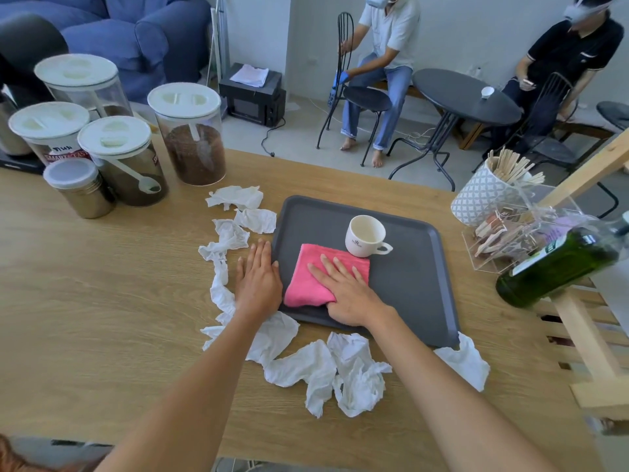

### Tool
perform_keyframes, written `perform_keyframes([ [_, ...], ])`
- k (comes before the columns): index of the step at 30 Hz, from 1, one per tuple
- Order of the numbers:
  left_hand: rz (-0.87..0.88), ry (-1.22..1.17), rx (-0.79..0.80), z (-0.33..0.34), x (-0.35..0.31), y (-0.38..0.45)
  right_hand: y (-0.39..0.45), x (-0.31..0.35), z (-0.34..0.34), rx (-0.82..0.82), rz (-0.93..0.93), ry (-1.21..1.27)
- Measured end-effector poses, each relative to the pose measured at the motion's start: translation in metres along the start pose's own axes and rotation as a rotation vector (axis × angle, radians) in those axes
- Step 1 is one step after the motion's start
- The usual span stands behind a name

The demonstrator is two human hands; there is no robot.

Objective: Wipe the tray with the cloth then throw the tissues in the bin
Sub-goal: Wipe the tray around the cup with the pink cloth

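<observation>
A dark grey tray (415, 284) lies on the wooden table. A folded pink cloth (306, 277) rests on its left half, and my right hand (347, 291) presses flat on the cloth, thumb tucked under its near edge. My left hand (257, 277) lies flat on the table with fingers together, against the tray's left rim. A white cup (366, 236) stands on the tray just beyond the cloth. Several crumpled white tissues (316, 369) ring the tray's left and near sides. No bin is in view.
Several lidded jars (187, 134) and a steel canister (80, 187) stand at the far left. A patterned pot of wooden sticks (483, 195), a clear box (510, 236) and a tilted green bottle (558, 264) crowd the right. Two seated people are beyond the table.
</observation>
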State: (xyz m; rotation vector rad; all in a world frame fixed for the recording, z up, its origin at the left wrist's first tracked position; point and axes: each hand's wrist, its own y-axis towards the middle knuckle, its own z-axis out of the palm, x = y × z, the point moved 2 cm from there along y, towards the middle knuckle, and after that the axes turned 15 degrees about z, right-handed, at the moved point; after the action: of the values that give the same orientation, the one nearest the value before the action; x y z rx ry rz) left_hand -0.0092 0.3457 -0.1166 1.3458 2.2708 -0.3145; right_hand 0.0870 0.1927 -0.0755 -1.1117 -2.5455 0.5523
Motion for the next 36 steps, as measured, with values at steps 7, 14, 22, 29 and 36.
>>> perform_keyframes([
  [7, 0.01, -0.036, 0.158, -0.012, -0.006, 0.004, -0.04, -0.012, 0.003, -0.37, 0.146, -0.044],
  [14, 0.299, 0.053, 0.267, -0.008, -0.058, -0.023, -0.055, -0.019, -0.007, -0.415, 0.229, -0.056],
  [22, 0.362, 0.235, 0.317, -0.004, -0.077, -0.033, -0.065, -0.019, -0.027, -0.383, 0.231, 0.118],
  [29, 0.35, 0.367, 0.21, -0.017, -0.098, -0.036, -0.08, -0.024, -0.033, -0.379, 0.204, 0.146],
  [36, 0.42, 0.285, 0.316, -0.02, -0.127, -0.027, -0.085, -0.071, -0.053, -0.359, 0.238, 0.251],
])
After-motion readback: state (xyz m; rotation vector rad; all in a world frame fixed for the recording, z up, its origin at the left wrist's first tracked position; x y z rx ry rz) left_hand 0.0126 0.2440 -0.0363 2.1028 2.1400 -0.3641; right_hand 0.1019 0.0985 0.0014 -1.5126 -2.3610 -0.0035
